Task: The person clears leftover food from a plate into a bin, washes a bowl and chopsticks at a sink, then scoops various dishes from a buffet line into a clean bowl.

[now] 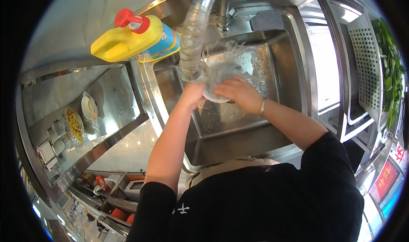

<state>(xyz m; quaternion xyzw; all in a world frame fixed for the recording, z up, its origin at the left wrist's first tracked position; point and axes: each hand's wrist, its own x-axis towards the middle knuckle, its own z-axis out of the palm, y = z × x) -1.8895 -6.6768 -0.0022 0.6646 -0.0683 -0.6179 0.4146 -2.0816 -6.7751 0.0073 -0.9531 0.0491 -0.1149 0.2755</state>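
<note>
A pale round bowl point(217, 97), blurred, is held over the stainless steel sink point(236, 143) in running water. My left hand point(194, 94) is curled at the bowl's left edge, just below the mouth of a plastic-wrapped hose point(191, 50). Its fingertips are mostly hidden. Across the bowl's right side lie the fingers of my right hand point(244, 95); whether they grip it I cannot tell. That wrist wears a bracelet point(262, 107). Water point(235, 50) splashes up behind the bowl and wets the basin floor.
A yellow jug with a red pump point(134, 42) stands at the sink's back left. Behind the basin rises a metal faucet point(223, 15). To the left, a steel counter point(108, 114) bears foil-wrapped yellow food point(74, 124). A white perforated basket point(366, 59) and green leaves point(388, 72) are far right.
</note>
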